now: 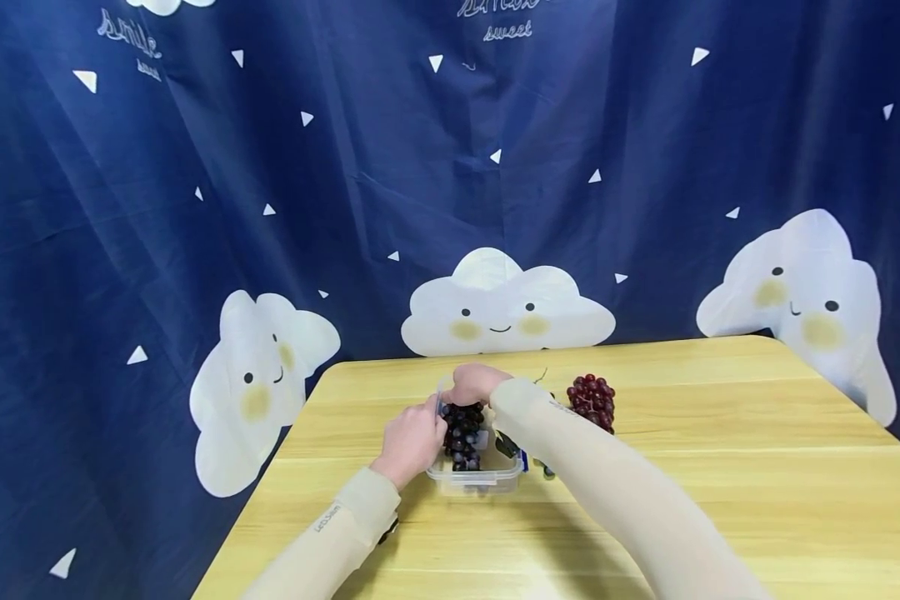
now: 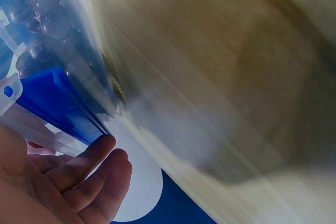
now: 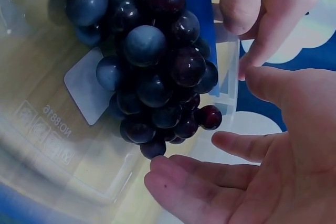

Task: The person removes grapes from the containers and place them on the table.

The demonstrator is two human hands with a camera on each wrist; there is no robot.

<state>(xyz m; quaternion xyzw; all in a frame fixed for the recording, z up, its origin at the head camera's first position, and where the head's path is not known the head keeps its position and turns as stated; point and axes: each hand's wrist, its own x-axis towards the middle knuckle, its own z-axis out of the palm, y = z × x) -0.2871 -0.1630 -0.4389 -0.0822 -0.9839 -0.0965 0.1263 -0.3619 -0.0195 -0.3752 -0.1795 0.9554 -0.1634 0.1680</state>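
Observation:
A clear plastic container (image 1: pixel 476 482) with blue side flaps stands on the table, and a bunch of dark grapes (image 1: pixel 461 437) lies inside along its left side. My left hand (image 1: pixel 411 442) is at the container's left wall. In the left wrist view, its loosely extended fingers touch the lower end of a blue flap (image 2: pixel 58 100). My right hand (image 1: pixel 474 385) reaches over the container's far left corner. Seen from the right wrist, its spread fingers (image 3: pixel 210 182) are beside the lowest dark grapes (image 3: pixel 152 90), gripping nothing. Both hands are close together.
To the container's right lies a bunch of red grapes (image 1: pixel 591 402) on the wooden table (image 1: pixel 720 467). Something small and greenish (image 1: pixel 547 471) shows partly behind my right sleeve. A dark blue curtain (image 1: pixel 450 167) with clouds hangs behind the table.

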